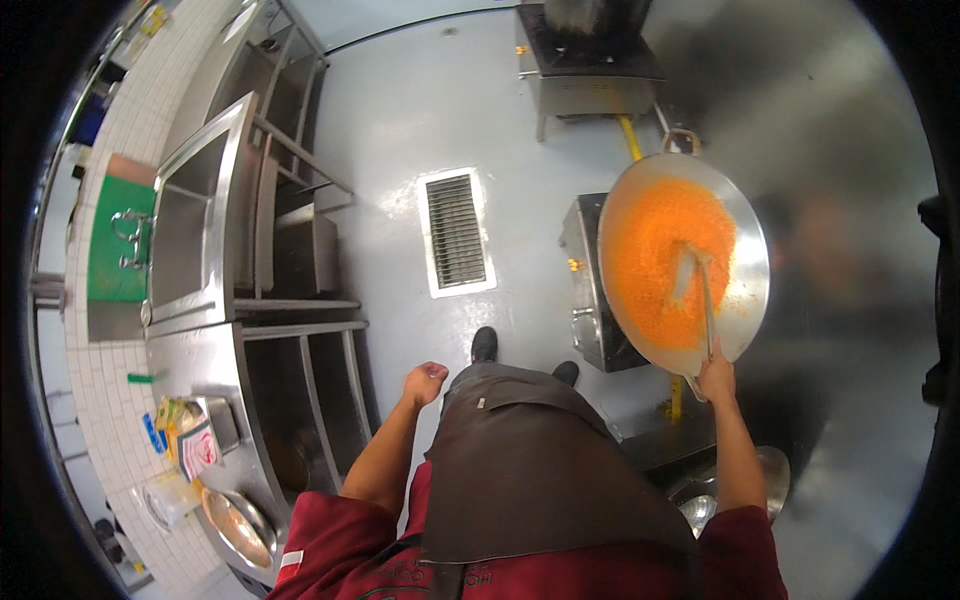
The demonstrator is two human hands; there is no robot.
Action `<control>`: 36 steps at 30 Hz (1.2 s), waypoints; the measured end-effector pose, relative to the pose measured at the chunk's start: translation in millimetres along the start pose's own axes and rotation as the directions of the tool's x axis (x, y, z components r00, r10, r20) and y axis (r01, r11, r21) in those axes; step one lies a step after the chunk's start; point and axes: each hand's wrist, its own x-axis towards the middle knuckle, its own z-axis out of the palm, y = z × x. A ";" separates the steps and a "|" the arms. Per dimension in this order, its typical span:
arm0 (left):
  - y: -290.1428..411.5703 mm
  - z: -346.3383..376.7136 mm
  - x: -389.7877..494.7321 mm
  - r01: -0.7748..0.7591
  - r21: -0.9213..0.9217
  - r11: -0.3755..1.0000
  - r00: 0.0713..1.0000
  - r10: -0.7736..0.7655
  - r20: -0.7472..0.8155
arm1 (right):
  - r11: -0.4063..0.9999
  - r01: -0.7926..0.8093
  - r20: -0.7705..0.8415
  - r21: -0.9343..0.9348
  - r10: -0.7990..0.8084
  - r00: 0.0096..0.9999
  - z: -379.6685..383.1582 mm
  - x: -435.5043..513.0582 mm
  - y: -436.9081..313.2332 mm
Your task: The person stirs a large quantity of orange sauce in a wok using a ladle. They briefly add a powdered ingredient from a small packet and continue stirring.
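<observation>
My right hand (pixel 718 381) grips the handle of a long turner (pixel 706 300). Its broad blade lies in orange, finely broken-up food (pixel 660 217) spread over the left and middle of a large metal wok (pixel 750 247). The wok rests on a low gas stove (pixel 589 277), with one loop handle (pixel 681 140) at its far side; the near handle is close under my right hand. My left hand (pixel 426 382) hangs at my side beside the dark apron (pixel 540 465), fingers curled in and nothing seen in them.
Another low stove (pixel 600 82) bearing a big pot (pixel 596 15) stands ahead. A floor drain grate (pixel 454 232) lies in front of me. Along the left run a steel sink (pixel 191 217) and a counter (pixel 195 360) with packages (pixel 187 439) and a metal bowl (pixel 240 529).
</observation>
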 end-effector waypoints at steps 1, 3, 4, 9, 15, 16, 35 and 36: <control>-6.7 1.0 -4.0 0.009 0.010 1.000 1.000 -0.009 0.005 | 0.998 0.043 -0.058 0.052 -0.040 0.998 9.0 14.0 -3.3; -18.0 -0.9 -8.3 0.053 0.037 0.998 0.998 -0.054 0.016 | 0.978 0.116 -0.133 0.174 -0.094 0.987 20.8 31.4 -6.8; -22.7 -1.9 -10.8 0.068 -0.029 0.997 0.997 -0.067 0.023 | 0.958 0.155 -0.146 0.241 -0.122 0.982 26.1 36.8 -12.3; -21.8 -5.6 -10.9 0.050 0.018 0.999 0.998 -0.050 -0.038 | 0.848 0.238 -0.039 0.474 -0.249 0.968 34.8 16.9 -36.4; 1.4 -1.0 -2.7 0.025 -0.029 0.999 1.000 -0.026 -0.001 | 0.906 0.123 0.285 0.405 -0.253 0.925 -34.3 -66.8 11.0; 4.5 1.4 -1.8 0.026 -0.044 0.999 1.000 -0.026 0.003 | 0.928 0.074 0.347 0.365 -0.209 0.914 -54.7 -74.7 19.3; -21.0 11.4 27.6 -0.060 -0.022 0.998 0.998 0.060 0.030 | 0.944 0.008 0.048 0.331 -0.025 0.999 18.8 26.9 -12.7; -20.6 11.1 30.8 -0.065 -0.030 0.997 0.997 0.066 0.028 | 0.929 0.125 0.005 0.349 -0.135 0.991 18.1 17.2 -10.8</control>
